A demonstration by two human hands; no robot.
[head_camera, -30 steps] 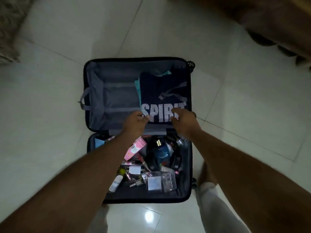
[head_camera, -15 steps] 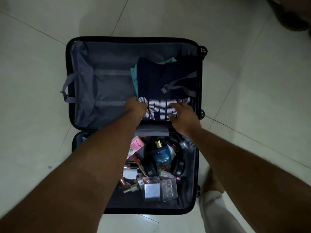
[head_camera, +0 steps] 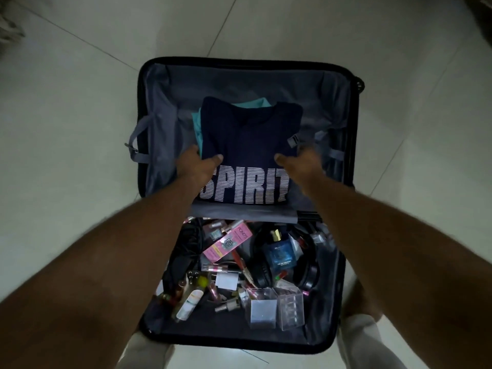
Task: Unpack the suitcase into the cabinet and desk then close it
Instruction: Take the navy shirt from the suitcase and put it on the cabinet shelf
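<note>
An open black suitcase (head_camera: 149, 83) lies flat on the tiled floor. In its far half sits a folded navy shirt (head_camera: 247, 134) printed SPIRIT, on top of a teal garment (head_camera: 198, 123). My left hand (head_camera: 198, 163) grips the stack's left edge with the thumb on top. My right hand (head_camera: 300, 162) grips its right edge the same way. The near half holds a jumble of toiletries: a pink Pond's box (head_camera: 229, 243), a blue perfume bottle (head_camera: 279, 253), black headphones (head_camera: 262, 275) and clear plastic boxes (head_camera: 277, 307).
Pale floor tiles (head_camera: 66, 129) surround the suitcase on all sides. Grey straps (head_camera: 135, 145) hang at the suitcase's left wall. My knees in light trousers (head_camera: 364, 339) flank the near end. A fringed rug edge (head_camera: 8, 30) shows at the far left.
Both hands have slid from the shirt's near edge to its two sides, and the clothes stack has shifted left, toward the middle of the far half. The strap no longer lies across the shirt.
</note>
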